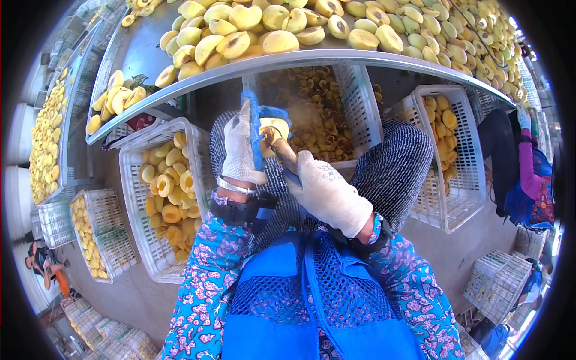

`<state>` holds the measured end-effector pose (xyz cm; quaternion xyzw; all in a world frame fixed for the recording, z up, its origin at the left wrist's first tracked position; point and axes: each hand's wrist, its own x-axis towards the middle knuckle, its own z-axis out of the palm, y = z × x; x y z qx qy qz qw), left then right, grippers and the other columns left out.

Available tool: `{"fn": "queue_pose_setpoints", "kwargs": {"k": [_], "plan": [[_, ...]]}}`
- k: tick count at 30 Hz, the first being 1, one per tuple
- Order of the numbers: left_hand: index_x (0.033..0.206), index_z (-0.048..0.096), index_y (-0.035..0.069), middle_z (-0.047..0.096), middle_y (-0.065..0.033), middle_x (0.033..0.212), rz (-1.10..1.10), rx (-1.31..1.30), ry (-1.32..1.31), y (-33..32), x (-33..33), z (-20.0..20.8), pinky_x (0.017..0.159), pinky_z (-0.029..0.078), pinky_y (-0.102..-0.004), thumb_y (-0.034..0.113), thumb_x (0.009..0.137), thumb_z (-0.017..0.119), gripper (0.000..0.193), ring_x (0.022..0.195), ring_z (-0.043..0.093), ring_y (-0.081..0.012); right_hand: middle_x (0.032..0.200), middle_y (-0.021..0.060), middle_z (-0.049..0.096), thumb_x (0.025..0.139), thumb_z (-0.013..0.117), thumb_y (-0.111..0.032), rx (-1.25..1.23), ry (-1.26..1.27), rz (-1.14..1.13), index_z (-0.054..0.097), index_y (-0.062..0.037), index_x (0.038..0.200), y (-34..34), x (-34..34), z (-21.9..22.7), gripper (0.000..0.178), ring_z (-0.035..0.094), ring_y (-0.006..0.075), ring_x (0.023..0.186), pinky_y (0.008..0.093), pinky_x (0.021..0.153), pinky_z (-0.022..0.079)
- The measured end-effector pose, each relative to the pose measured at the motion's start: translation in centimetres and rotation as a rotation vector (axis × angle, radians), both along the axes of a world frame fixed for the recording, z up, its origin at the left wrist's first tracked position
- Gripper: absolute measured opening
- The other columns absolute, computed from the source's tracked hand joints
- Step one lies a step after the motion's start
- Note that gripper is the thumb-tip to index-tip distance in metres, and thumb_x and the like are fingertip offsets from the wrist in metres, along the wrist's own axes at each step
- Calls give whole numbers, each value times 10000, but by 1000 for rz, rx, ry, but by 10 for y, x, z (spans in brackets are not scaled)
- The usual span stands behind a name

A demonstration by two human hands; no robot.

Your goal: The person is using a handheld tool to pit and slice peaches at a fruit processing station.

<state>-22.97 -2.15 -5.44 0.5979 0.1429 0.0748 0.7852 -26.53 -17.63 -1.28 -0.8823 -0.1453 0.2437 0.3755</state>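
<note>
My left hand (239, 147), in a white knit glove with blue coverings about its fingers, is closed around a yellow peach half (277, 125), its cut side partly visible. My right hand (330, 192), also gloved in white, grips a pitting tool (287, 157) by its brownish handle. The tool's tip meets the peach half, so its shape there is hidden. Both hands are above my lap, just short of the metal table (282, 58). Below and beyond them, a white crate (357, 90) holds many small brown and yellow pieces.
Many yellow peach halves (246, 18) are heaped on the table. A white crate of peach halves (133, 180) stands at my left, another crate (468, 162) at my right. Further crates (123, 240) are on the floor. A person in a pink sleeve (529, 171) works at the right.
</note>
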Motion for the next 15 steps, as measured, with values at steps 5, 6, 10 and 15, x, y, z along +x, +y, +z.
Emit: {"fn": "queue_pose_setpoints", "kwargs": {"k": [5,6,10,15], "plan": [[812,626,-54,644,-133,689,-15,-288,184,-4,10,5,505,528,-269,414,916,543,487,564,636,-199,766,277,607,863,573,-211,17,31,-21,453,55,958,4,3,-10,307,609,429,774,479,665,467],[812,626,-54,644,-133,689,-17,-287,180,-3,11,5,505,528,-269,414,916,543,487,564,636,-199,772,278,607,862,573,-207,23,3,-44,452,57,959,5,5,-11,306,609,430,782,481,671,467],[783,629,-36,630,-110,645,-56,-157,252,-5,20,-2,482,501,-269,413,909,554,473,513,608,-186,785,278,608,854,582,-223,-36,76,1,458,59,972,0,11,-13,330,603,433,819,473,686,473],[792,628,-32,618,-104,638,-460,-93,214,6,10,-3,473,456,-296,349,920,557,408,517,586,-190,758,107,627,852,554,-186,274,479,107,558,-49,1057,-17,12,-19,247,612,201,711,347,620,485]]}}
